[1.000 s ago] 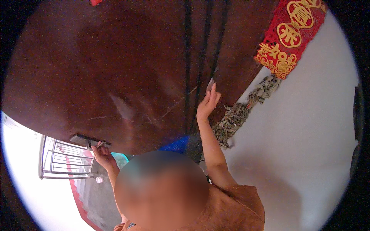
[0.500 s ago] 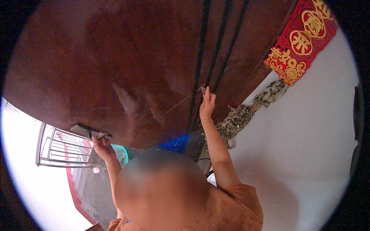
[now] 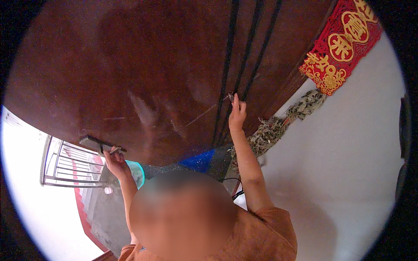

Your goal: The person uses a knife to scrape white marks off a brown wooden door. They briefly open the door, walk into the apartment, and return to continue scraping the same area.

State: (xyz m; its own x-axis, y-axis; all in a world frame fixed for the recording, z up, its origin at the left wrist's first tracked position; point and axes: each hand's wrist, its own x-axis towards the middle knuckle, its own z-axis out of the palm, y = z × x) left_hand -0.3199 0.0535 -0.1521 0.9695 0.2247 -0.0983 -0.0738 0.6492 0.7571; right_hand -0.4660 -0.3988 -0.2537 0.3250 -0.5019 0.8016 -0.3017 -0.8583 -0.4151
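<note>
A large dark brown door (image 3: 174,56) with three black stripes fills the upper part of the head view. At its lower left edge, a door handle (image 3: 114,149) on a long metal plate sits in the closed fingers of my left hand (image 3: 116,163). My right hand (image 3: 237,114) reaches up to the door beside the stripes, its index finger raised against the surface and the other fingers curled. A small greyish thing (image 3: 231,96) shows at that fingertip; its kind cannot be made out.
A red and gold hanging (image 3: 333,56) and a bunch of dried leaves (image 3: 265,137) are right of the door, by a white wall (image 3: 339,165). Metal railing (image 3: 74,167), a turquoise-rimmed container (image 3: 138,172) and a small pink-white item (image 3: 108,190) lie lower left. Something blue (image 3: 198,161) shows below the door.
My right hand has shifted slightly up and right along the door. The left hand stays at the handle. The view has moved a little.
</note>
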